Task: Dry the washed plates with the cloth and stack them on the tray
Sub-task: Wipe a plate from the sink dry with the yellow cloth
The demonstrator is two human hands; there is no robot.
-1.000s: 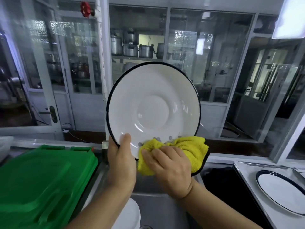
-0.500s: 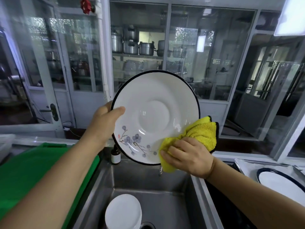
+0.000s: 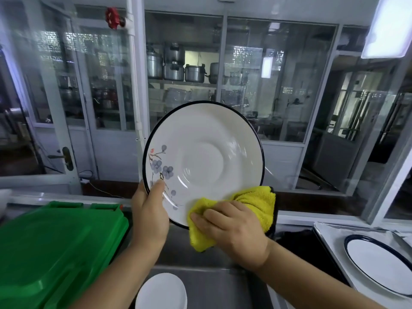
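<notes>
I hold a white plate (image 3: 214, 152) with a black rim and a blue flower print upright over the sink, its face towards me. My left hand (image 3: 149, 214) grips its lower left rim, thumb on the flower print. My right hand (image 3: 231, 226) clutches a yellow cloth (image 3: 256, 202) against the plate's lower right edge. At the far right, a second black-rimmed plate (image 3: 379, 259) lies flat on the metal tray (image 3: 330, 237). Another white plate (image 3: 161, 292) stands in the sink below.
A green plastic crate lid (image 3: 51, 248) fills the counter on the left. The steel sink (image 3: 214, 284) lies under my arms. Glass partitions (image 3: 278, 85) with shelves of metal pots (image 3: 174, 65) rise behind the counter.
The plate has turned, carrying the flower print from the bottom up to the left side. My left hand shifted from the left rim down to the lower left. The cloth slid along the lower edge.
</notes>
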